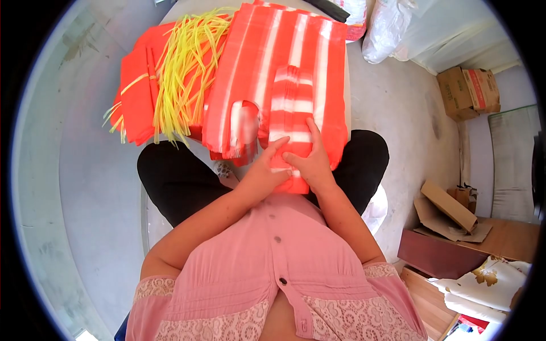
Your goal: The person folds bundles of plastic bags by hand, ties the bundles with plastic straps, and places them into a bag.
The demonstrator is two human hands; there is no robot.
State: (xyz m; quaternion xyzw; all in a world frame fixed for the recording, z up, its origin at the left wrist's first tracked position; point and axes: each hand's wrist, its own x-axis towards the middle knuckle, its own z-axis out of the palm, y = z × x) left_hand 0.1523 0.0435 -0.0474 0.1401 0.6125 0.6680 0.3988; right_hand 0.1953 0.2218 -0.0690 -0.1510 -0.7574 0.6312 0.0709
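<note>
Both hands rest on a narrow folded strip of red-and-white striped plastic (292, 105) close to my body. My left hand (267, 170) lies on its left edge, fingers partly spread and pressed on the plastic. From the right, my right hand (313, 162) touches the strip, one finger stretched up along its edge and the thumb across it. Beneath lies a larger stack of striped red-and-white plastic bags (244, 62), with a cut-out opening at its lower left. Left of the stack, a bundle of yellow ties (190, 68) hangs over folded red plastic (135, 85).
White plastic bags (387, 28) stand beyond the stack at the upper right. A cardboard box (467, 92) sits by the right wall. Opened cardboard (449, 210) lies on a brown cabinet (443, 256) at the right. My knees flank the stack.
</note>
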